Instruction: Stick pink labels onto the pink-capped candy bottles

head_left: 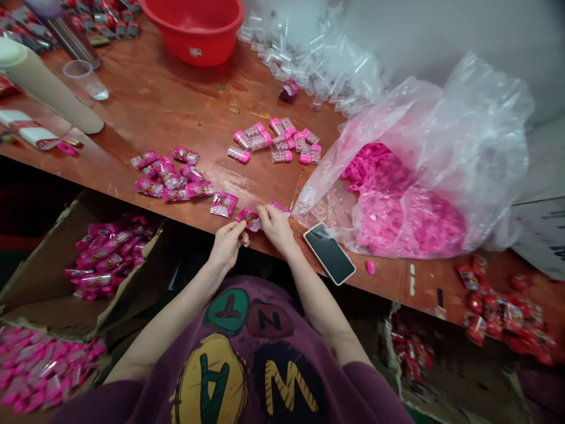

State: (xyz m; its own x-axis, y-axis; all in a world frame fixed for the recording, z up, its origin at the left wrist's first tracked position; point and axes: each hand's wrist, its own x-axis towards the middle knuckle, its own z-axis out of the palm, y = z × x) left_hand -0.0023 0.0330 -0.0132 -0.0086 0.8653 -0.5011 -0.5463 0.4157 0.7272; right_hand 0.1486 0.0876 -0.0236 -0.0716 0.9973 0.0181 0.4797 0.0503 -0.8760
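Both my hands meet at the near edge of the brown table (176, 100). My left hand (228, 242) and my right hand (275, 226) pinch the two ends of one small pink packet (250, 218). Another pink packet (223, 204) lies flat just to the left of them. Further left sits a loose heap of several pink packets (170, 174). Behind my hands lies a cluster of small capped pink tubes (278, 141).
A black phone (329, 253) lies by my right wrist. A big clear bag of pink caps (406, 206) fills the right side. A red basin (197, 29) and clear empty tubes (318, 53) stand at the back. A cardboard box of pink packets (103, 253) sits below left.
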